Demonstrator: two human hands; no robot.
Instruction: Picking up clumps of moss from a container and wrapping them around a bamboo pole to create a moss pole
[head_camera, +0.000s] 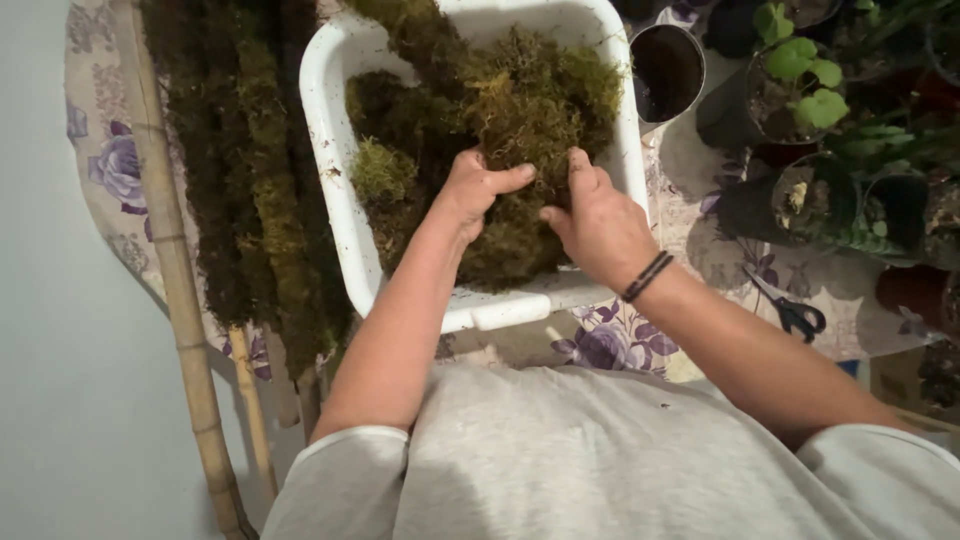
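A white rectangular tub (330, 150) on the table holds a heap of green-brown moss (530, 100). Both my hands are inside it, near its front edge. My left hand (478, 190) grips a clump of moss, thumb on top and fingers buried. My right hand (600, 225), with dark bands on its wrist, presses into the same clump from the right, fingers sunk in the moss.
Moss-covered poles (255, 180) and bare bamboo sticks (180, 300) lie left of the tub on a floral tablecloth (110, 165). An empty dark pot (665, 70) and several potted plants (800, 80) stand at the right. Black scissors (795, 312) lie at the right.
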